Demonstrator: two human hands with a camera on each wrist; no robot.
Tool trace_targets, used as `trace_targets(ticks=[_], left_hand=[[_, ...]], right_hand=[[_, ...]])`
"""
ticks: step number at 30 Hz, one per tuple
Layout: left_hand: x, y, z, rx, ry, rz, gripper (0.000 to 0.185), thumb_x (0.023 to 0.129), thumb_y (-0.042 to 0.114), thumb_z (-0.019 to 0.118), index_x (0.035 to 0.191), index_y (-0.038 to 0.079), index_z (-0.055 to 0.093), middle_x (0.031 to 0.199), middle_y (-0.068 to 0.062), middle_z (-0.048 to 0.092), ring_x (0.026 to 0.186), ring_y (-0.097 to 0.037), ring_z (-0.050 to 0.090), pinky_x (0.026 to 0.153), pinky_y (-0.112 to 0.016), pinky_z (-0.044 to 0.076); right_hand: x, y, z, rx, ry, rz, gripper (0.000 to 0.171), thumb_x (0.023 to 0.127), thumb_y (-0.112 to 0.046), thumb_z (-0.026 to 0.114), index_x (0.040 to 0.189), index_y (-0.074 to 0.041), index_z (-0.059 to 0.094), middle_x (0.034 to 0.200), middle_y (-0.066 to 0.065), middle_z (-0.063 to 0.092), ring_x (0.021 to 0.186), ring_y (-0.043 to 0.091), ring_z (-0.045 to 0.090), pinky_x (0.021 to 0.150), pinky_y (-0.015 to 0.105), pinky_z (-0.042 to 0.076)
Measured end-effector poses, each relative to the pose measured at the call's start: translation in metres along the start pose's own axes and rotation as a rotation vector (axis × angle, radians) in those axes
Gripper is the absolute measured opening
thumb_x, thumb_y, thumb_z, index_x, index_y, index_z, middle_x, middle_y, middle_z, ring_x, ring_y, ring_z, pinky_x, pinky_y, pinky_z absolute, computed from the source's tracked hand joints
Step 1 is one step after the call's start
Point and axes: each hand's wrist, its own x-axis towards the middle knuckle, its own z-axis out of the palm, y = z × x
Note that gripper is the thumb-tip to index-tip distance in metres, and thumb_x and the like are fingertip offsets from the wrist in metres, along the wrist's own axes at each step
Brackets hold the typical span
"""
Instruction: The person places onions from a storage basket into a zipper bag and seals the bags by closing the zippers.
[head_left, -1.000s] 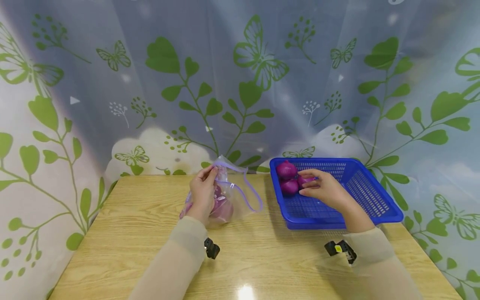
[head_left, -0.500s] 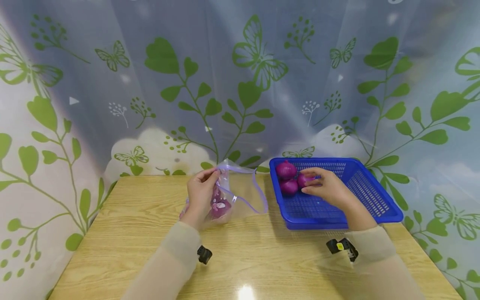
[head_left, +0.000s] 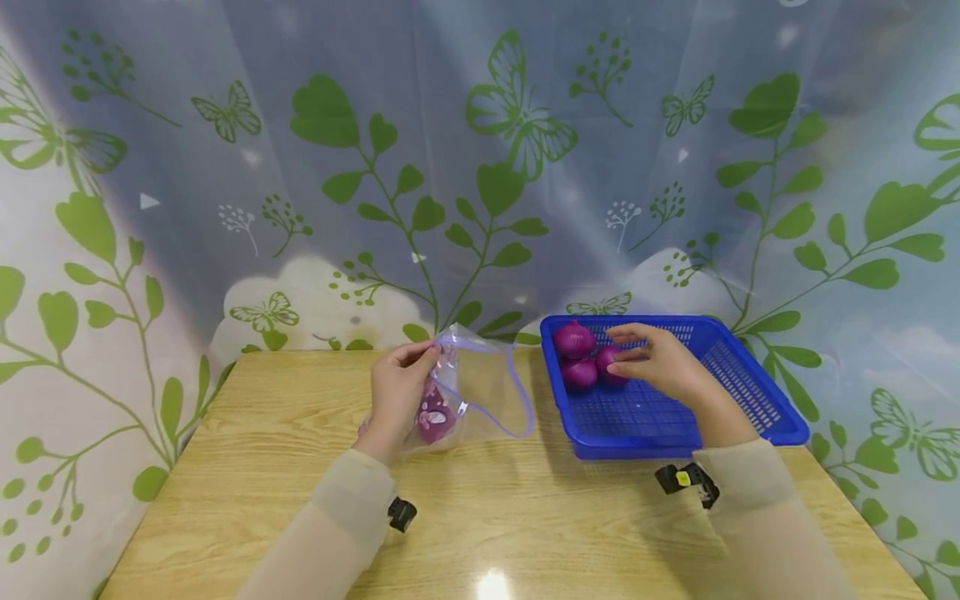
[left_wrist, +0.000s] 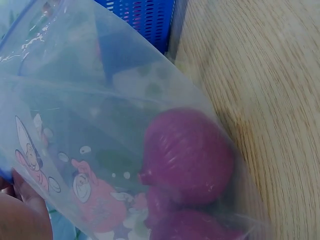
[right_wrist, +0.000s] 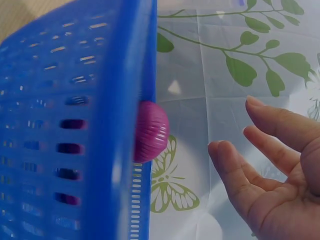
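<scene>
Three purple onions [head_left: 585,360] sit clustered in the upper left corner of the blue basket [head_left: 750,408], right of centre in the head view; the one nearest the right hand [head_left: 660,367] is partly hidden behind its fingers, so whether skin meets onion is hard to say; those fingers are stretched out and relaxed above the cluster, gripping nothing, and the right wrist view confirms an empty, loosely spread palm with one onion peeking past the basket's rim. Left of centre, the left hand [head_left: 397,396] pinches the top edge of the clear zip bag [head_left: 480,392] between thumb and fingers, holding its mouth up and open towards the basket; the hand covers much of the bag's lower part in the head view; the left wrist view shows purple onions inside [left_wrist: 187,157], at least two, the lower one cut off by the frame's bottom edge and blurred by plastic. Bag and basket both rest on the wooden table [head_left: 525,517], just beside each other.
</scene>
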Motion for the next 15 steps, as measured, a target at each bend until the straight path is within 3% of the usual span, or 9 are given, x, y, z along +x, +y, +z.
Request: trace_targets(ticks=[10, 15], left_hand=[[0.002, -0.004, 0.004, -0.011, 0.012, 0.025, 0.018, 0.089, 0.008, 0.075, 0.106, 0.001, 0.076, 0.098, -0.01, 0.073, 0.084, -0.01, 0.064, 0.073, -0.017, 0.054], [0.001, -0.004, 0.003, -0.02, 0.002, 0.019, 0.018, 0.09, 0.008, 0.075, 0.107, 0.001, 0.076, 0.099, -0.011, 0.073, 0.085, -0.011, 0.064, 0.074, -0.017, 0.054]], right_hand=[[0.024, 0.007, -0.015, 0.065, -0.038, -0.003, 0.059, 0.093, -0.007, 0.071, 0.144, 0.006, 0.045, 0.143, 0.033, 0.046, 0.126, 0.048, 0.051, 0.098, 0.055, 0.05], [0.034, 0.012, -0.023, 0.084, -0.049, 0.033, 0.059, 0.094, -0.011, 0.071, 0.145, 0.002, 0.045, 0.145, 0.032, 0.045, 0.129, 0.048, 0.049, 0.102, 0.057, 0.046]])
